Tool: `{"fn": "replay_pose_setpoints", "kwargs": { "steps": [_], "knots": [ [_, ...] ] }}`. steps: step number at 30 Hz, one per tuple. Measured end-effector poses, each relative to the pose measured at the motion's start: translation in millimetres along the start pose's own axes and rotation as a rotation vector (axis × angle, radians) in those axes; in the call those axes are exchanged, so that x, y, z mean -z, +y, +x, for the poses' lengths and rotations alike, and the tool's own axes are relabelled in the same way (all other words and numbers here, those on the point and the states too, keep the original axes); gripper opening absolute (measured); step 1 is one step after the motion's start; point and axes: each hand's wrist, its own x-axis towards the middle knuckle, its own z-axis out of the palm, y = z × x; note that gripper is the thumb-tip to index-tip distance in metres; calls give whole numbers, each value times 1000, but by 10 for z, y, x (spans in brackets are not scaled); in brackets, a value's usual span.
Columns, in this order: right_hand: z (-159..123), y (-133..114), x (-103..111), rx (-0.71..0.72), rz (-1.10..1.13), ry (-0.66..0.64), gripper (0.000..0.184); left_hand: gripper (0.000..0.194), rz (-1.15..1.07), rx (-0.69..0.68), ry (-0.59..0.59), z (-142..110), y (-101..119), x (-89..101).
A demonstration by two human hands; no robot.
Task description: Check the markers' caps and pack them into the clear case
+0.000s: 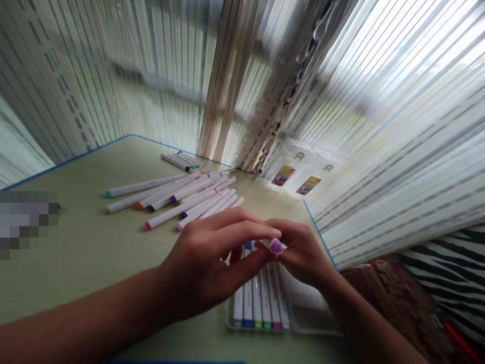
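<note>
Both my hands meet over a clear plastic marker case [303, 323] at the table's near right. My left hand [212, 263] and my right hand [299, 253] pinch one white marker with a purple cap [275, 246] between their fingertips. Below them several white markers with coloured ends [261, 303] lie side by side in the case. A loose pile of more white markers [182, 194] is spread on the pale green table [83, 253] beyond my hands.
Sheer striped curtains hang behind and to the right of the table. A clear plastic box with yellow and red labels [299, 177] sits at the far right corner. A zebra-patterned cloth [450, 273] lies off the right edge.
</note>
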Motion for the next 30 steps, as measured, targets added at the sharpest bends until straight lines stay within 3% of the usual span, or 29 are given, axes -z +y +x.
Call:
{"fn": "replay_pose_setpoints", "kwargs": {
  "steps": [30],
  "knots": [
    [-13, -47, 0, 5, 21, 1, 30, 31, -5, -27, -17, -23, 14, -1]
  ]
}}
